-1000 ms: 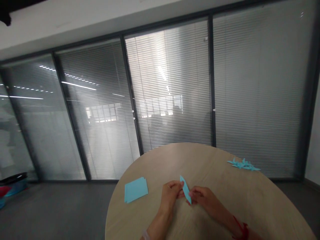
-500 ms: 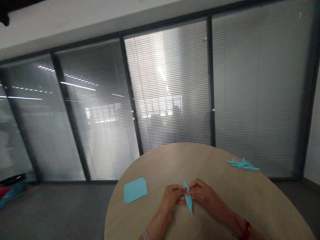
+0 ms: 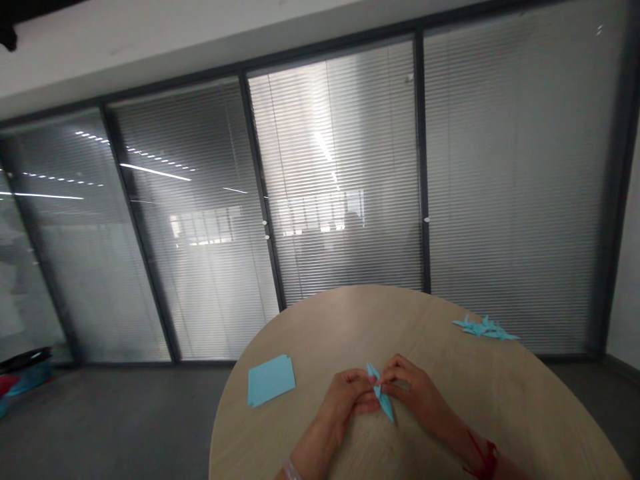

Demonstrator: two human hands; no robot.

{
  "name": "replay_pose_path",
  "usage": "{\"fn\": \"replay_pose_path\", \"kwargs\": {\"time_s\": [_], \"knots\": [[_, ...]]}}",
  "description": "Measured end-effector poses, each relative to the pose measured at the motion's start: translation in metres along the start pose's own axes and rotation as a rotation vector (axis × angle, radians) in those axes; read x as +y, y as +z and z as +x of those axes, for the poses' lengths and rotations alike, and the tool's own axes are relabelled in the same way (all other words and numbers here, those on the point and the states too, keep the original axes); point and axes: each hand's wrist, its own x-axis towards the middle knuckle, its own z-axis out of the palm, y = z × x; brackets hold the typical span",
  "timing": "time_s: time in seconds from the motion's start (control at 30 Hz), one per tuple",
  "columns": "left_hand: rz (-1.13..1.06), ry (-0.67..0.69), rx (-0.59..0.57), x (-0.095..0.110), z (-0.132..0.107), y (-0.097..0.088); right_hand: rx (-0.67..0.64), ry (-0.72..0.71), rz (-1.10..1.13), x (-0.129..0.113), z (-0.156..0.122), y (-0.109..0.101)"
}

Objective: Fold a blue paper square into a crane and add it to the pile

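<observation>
1. Folded blue paper piece (image 3: 382, 397): light blue, narrow, pointed at both ends.
2. Pose: slanted, upper tip away, lower tip toward the person.
3. Position: low over the round counter (image 3: 500, 400), pinched mid-length.

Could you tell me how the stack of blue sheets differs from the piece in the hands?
The stack of blue sheets lies flat, untouched, on the table; the folded paper piece is pinched between left hand and right hand. The stack is broad and squarish; the piece is narrow and pointed. Both are light blue paper.
</observation>
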Motion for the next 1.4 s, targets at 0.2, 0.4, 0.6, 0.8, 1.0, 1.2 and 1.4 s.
{"fn": "replay_pose_path", "kwargs": {"time_s": [0.2, 0.4, 0.6, 0.8, 1.0, 1.2, 1.4], "knots": [[-0.006, 0.052, -0.047, -0.005, 0.004, -0.003, 0.044, 0.043, 0.049, 0.003, 0.000, 0.003], [0.000, 0.081, -0.052, -0.006, 0.004, 0.000, 0.066, 0.123, 0.091, 0.009, 0.000, 0.007], [0.012, 0.119, -0.008, -0.004, 0.001, 0.003, 0.107, 0.250, 0.241, 0.016, -0.001, 0.015], [0.062, 0.159, 0.031, -0.007, 0.004, 0.001, 0.092, 0.289, 0.255, 0.024, 0.001, 0.016], [0.094, 0.193, 0.036, -0.010, 0.008, 0.005, 0.087, 0.311, 0.234, 0.025, 0.001, 0.013], [0.221, 0.201, 0.077, -0.009, 0.009, 0.010, 0.094, 0.321, 0.199, 0.022, 0.002, 0.010], [0.529, 0.307, 0.217, -0.007, 0.008, 0.010, 0.068, 0.310, 0.174, 0.015, 0.002, 0.011]]}}
